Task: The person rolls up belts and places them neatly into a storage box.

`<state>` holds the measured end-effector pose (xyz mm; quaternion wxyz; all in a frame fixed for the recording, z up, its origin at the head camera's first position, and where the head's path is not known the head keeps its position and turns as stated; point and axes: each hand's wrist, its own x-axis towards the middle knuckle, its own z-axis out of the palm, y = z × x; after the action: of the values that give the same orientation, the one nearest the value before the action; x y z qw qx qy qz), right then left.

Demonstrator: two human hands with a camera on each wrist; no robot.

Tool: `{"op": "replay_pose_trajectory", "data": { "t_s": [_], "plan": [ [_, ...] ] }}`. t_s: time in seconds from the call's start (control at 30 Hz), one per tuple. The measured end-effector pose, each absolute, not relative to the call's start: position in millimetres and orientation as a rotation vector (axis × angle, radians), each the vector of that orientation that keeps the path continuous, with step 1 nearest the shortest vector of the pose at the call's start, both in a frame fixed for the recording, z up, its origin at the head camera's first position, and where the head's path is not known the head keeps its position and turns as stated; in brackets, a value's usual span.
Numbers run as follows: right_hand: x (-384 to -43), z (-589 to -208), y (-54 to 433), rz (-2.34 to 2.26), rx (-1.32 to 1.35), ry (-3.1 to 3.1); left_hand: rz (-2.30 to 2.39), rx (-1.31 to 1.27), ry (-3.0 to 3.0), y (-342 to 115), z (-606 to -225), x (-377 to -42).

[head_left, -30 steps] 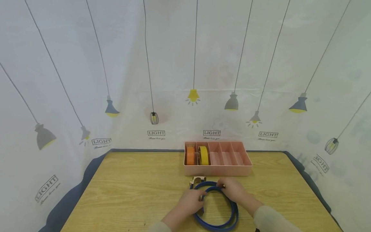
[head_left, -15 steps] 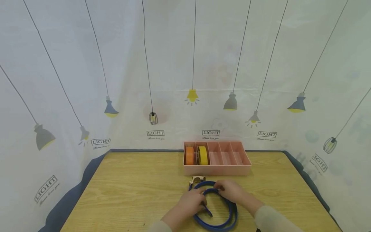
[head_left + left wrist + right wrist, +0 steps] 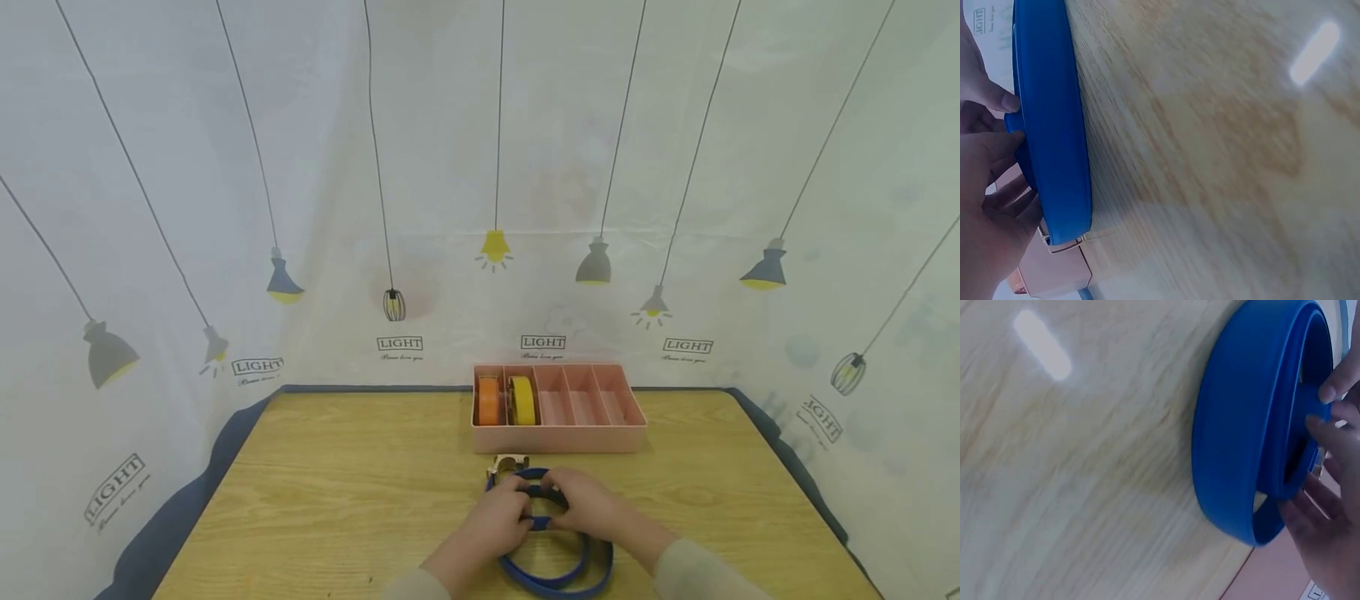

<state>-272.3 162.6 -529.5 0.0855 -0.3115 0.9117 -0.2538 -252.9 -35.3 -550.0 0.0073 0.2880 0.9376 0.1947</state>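
Observation:
A blue belt [image 3: 558, 592] lies coiled in loose loops on the wooden table, its gold buckle [image 3: 510, 461] at the far left of the coil. My left hand [image 3: 487, 521] pinches the inner turn of the belt from the left side. From the right, my right hand [image 3: 588, 504] pinches the same inner turn, thumb and fingers curled round it. A short blue stretch of strap spans between both thumbs. In the right wrist view the belt [image 3: 1235, 425] stands on edge, its inner coil beside the fingers [image 3: 1329, 440]. The fingers partly hide the inner end.
A pink divided box [image 3: 558, 439] stands behind the belt, near the table's back edge. Its two left compartments hold an orange coil [image 3: 489, 402] and a yellow coil [image 3: 522, 400]. A pale curtain [image 3: 450, 167] printed with lamps surrounds the wooden table [image 3: 337, 500].
The right hand has moved left and the hands have come closer together. The belt's inner end, hanging free at the left hand earlier, is now bent into a smaller inner loop between both hands.

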Motion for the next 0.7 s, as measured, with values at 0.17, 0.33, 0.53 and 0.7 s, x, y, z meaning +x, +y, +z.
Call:
{"op": "replay_pose_trajectory", "data": {
  "t_s": [0.17,0.33,0.53,0.7],
  "plan": [
    [-272,-531,154,-0.640,-0.944,2.761,0.738,0.764,2.904,-36,-551,-253],
    [-274,-535,150,-0.566,-0.942,2.770,0.860,0.642,2.841,-35,-550,-252],
    [-278,-537,145,-0.560,-0.949,2.845,0.914,0.582,2.833,-36,-548,-254],
    [-279,-538,142,-0.586,-0.933,2.878,0.780,0.730,2.849,-39,-548,-257]
  ]
}}
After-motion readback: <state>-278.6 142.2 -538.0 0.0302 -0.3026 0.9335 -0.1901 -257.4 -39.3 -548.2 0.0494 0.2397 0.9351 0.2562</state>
